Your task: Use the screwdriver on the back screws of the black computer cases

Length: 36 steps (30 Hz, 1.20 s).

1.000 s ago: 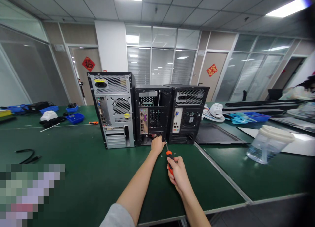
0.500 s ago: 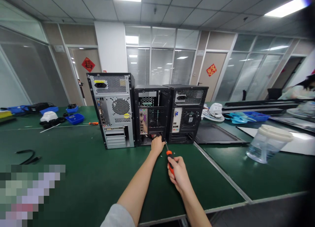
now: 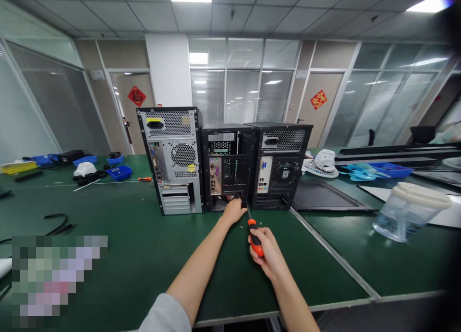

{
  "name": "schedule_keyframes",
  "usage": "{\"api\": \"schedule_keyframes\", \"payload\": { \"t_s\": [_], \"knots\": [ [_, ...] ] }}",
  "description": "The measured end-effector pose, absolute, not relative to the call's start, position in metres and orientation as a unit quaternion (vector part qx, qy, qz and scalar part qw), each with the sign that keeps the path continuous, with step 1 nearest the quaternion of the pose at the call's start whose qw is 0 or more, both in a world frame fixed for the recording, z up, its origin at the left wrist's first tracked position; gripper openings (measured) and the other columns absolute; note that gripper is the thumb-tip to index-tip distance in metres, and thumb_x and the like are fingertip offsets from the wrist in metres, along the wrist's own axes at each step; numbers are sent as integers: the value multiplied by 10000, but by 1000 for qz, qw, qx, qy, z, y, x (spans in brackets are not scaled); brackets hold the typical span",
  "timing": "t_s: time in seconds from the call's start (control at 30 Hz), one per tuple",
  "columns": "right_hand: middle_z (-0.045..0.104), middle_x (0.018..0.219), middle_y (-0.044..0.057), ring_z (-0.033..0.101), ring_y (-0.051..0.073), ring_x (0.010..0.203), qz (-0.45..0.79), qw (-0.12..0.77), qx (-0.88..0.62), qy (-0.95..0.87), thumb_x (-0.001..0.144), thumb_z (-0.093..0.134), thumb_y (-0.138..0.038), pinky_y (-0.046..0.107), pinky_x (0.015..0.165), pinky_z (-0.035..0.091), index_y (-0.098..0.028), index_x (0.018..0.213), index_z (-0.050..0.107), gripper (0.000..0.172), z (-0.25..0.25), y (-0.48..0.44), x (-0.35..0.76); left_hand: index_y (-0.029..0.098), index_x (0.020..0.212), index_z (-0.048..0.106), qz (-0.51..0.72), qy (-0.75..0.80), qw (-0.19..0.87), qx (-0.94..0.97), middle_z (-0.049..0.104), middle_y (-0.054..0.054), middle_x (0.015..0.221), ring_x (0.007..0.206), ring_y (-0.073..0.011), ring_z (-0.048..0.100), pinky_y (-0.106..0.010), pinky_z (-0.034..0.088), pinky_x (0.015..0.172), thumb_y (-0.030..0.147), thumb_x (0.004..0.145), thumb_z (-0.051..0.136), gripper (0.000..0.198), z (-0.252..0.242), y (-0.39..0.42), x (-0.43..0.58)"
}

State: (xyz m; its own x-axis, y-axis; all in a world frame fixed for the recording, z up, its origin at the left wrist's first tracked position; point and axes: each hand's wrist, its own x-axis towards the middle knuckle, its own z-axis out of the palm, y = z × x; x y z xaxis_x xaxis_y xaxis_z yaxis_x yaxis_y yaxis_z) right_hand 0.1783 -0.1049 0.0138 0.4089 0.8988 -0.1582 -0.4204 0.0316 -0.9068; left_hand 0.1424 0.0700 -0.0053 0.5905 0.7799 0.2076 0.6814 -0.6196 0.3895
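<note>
Closest in, the right hand [image 3: 264, 250] has its fingers curled round the handle of an orange-and-black screwdriver [image 3: 257, 250], closed with little room left in the grip. From that hand the tool's long axis runs forward and slightly leftward, its thin shaft leading away toward the lower right corner of the middle computer case [image 3: 246, 178]. Whether the tip touches the case or stops just short, I cannot tell.

Beyond and to the left of the right hand, the left hand [image 3: 233, 211] reaches farther forward, so it is the nearer of the two to the case. Its fingers go in at the low opening of the rear side; the fingertips are hidden, and whether they grip anything cannot be told. The shaft lies just beside this hand, on its right. A small bit [image 3: 260, 223] rests on the green table [image 3: 201, 279], ahead of the right hand.

The middle case stands upright, straight ahead of the left hand, between a taller silver-backed case [image 3: 182, 154] leftward and a black case [image 3: 277, 166] rightward. Farther off to the right of both hands lies a flat black panel [image 3: 324, 196].
</note>
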Motion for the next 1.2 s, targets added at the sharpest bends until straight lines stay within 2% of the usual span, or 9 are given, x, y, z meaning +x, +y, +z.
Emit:
{"api": "schedule_keyframes", "payload": {
  "t_s": [0.2,0.37,0.43,0.57,0.7,0.83,0.93,1.03,1.2],
  "knots": [
    [551,555,-92,337,46,267,487,678,-487,-256,614,660,-426,165,272,150,-253,769,327,406,19,-115,188,146,926,674,165,383,142,898,704,-98,924,920,-211,661,-270,477,810,276,878,561,179,6,65,128],
    [574,577,-71,357,48,281,471,679,-485,-287,638,673,-435,174,287,150,-242,771,364,388,19,-127,198,172,1087,661,181,402,111,891,678,-114,1078,1039,-234,623,-323,462,891,259,886,541,250,12,46,113],
    [590,609,-63,374,44,299,463,679,-485,-299,652,682,-432,174,299,167,-237,791,385,381,18,-132,201,165,1087,667,182,404,100,891,670,-126,1094,1053,-247,613,-340,461,897,276,893,535,260,13,39,109],
    [615,693,-45,407,42,339,429,673,-503,-332,668,691,-443,181,321,213,-234,850,417,389,15,-138,208,228,1046,698,142,351,114,919,710,-63,1002,960,-225,654,-297,489,832,387,840,628,269,13,31,103],
    [605,726,-40,430,59,372,374,651,-545,-373,665,676,-484,195,330,243,-238,903,421,426,7,-139,213,245,1055,704,90,285,96,949,708,-59,1051,999,-231,648,-284,487,832,429,805,666,313,11,28,101],
    [602,736,-35,430,69,386,351,633,-565,-397,673,650,-502,205,334,249,-241,939,416,440,-1,-143,217,246,967,728,67,260,49,962,728,-54,964,943,-219,668,-265,488,798,363,806,680,205,9,26,98],
    [607,732,-22,435,78,401,334,619,-578,-414,692,634,-492,211,339,251,-238,963,427,425,-6,-148,219,240,921,731,67,260,34,963,733,-55,907,888,-207,680,-261,487,767,223,810,670,127,9,22,95],
    [610,708,-13,443,88,418,297,609,-591,-438,712,628,-469,229,363,298,-230,969,449,394,-10,-154,220,211,838,731,65,258,16,964,726,-83,845,858,-230,680,-293,490,756,124,811,620,144,12,15,92],
    [644,742,12,497,112,475,255,592,-609,-462,725,618,-437,268,455,420,-224,972,496,348,-19,-161,221,183,702,684,84,271,21,959,702,-107,779,814,-250,670,-330,487,765,98,793,590,156,17,4,89]
  ]
}}
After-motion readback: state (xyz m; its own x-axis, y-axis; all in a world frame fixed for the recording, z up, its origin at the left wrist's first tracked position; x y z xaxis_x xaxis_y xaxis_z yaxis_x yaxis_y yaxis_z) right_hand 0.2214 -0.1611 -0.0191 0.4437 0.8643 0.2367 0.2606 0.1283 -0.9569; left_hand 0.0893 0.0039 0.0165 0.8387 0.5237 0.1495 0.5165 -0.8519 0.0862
